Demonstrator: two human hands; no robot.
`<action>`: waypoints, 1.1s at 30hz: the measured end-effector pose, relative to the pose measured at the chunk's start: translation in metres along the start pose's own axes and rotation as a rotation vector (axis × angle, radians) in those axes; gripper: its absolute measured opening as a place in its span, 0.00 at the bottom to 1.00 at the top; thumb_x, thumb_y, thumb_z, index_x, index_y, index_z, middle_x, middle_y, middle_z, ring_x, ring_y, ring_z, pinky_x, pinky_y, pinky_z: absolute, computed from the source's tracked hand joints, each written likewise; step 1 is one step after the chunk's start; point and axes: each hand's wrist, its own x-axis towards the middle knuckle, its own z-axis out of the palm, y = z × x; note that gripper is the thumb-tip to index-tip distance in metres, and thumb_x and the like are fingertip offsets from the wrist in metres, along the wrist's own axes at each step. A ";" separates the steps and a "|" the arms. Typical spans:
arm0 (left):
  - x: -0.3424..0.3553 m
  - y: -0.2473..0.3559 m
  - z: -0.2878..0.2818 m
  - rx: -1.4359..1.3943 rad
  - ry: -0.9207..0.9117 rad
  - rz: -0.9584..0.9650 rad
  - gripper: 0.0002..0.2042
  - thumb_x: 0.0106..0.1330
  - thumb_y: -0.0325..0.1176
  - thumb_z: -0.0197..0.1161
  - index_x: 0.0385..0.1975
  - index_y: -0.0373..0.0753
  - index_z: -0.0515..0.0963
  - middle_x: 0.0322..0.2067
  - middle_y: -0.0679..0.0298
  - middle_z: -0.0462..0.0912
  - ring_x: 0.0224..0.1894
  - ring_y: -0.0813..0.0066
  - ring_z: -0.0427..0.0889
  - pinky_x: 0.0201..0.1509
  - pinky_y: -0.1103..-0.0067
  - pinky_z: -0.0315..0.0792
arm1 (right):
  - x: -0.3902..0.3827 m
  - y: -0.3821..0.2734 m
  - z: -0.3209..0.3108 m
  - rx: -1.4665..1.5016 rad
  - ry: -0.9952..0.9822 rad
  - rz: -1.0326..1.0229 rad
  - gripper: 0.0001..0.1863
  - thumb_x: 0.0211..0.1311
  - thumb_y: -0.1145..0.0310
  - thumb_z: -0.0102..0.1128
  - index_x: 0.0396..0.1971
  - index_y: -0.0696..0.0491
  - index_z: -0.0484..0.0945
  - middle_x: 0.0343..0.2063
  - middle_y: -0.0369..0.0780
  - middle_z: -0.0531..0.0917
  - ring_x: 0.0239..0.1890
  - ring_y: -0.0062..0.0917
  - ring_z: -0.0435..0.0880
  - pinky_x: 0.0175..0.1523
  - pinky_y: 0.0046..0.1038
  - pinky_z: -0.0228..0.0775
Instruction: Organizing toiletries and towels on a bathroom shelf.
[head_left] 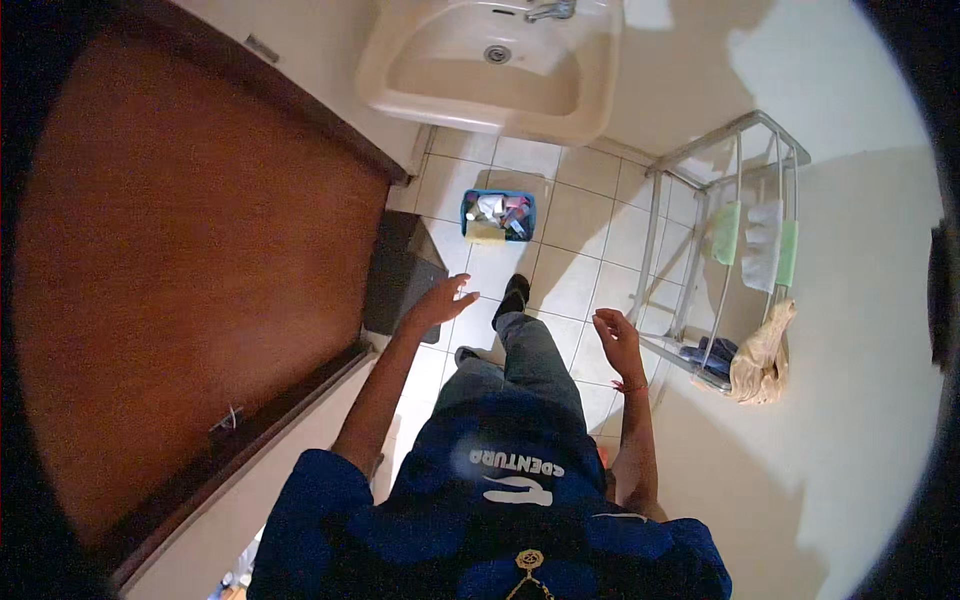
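My left hand (pixel 443 302) hangs in the air with its thumb and fingers apart and nothing in it. Below it lie the tiled floor and a dark mat (pixel 392 275). On the other side, my right hand (pixel 618 340) is held up near the metal rack (pixel 655 230), loosely curled, with no object visible in it. Ahead of both hands, a small blue basket (pixel 534 233) stands on the floor. Several bottles and tubes (pixel 492 206) fill it, and a pale yellow piece (pixel 486 233) sits at its near edge. Neither hand touches the basket.
A cream washbasin (pixel 480 115) with a metal tap (pixel 550 11) juts out above the basket. Along the left runs a brown door (pixel 200 260). Green cloths (pixel 726 235), a white cloth (pixel 762 245) and a tan plastic bag (pixel 765 360) hang on the rack.
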 end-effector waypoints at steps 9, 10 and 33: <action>-0.013 -0.102 0.055 -0.072 0.219 -0.108 0.13 0.63 0.45 0.62 0.31 0.39 0.79 0.25 0.63 0.85 0.31 0.63 0.85 0.40 0.70 0.76 | 0.091 0.013 0.152 -0.124 -0.470 -0.256 0.15 0.63 0.68 0.62 0.46 0.59 0.75 0.38 0.44 0.84 0.40 0.30 0.85 0.43 0.31 0.78; -0.009 -0.110 0.066 -0.060 0.260 -0.127 0.14 0.63 0.46 0.62 0.30 0.40 0.80 0.23 0.63 0.85 0.29 0.63 0.85 0.39 0.70 0.76 | 0.104 0.031 0.172 -0.089 -0.502 -0.248 0.15 0.63 0.67 0.62 0.45 0.59 0.75 0.37 0.45 0.85 0.41 0.30 0.85 0.43 0.31 0.78; 0.266 -0.296 0.248 -0.489 0.464 -0.324 0.12 0.67 0.44 0.57 0.41 0.44 0.77 0.22 0.54 0.81 0.27 0.58 0.83 0.36 0.64 0.76 | 0.462 0.396 0.383 -0.741 -0.907 -0.205 0.16 0.60 0.56 0.58 0.39 0.53 0.79 0.35 0.43 0.82 0.41 0.36 0.81 0.42 0.35 0.73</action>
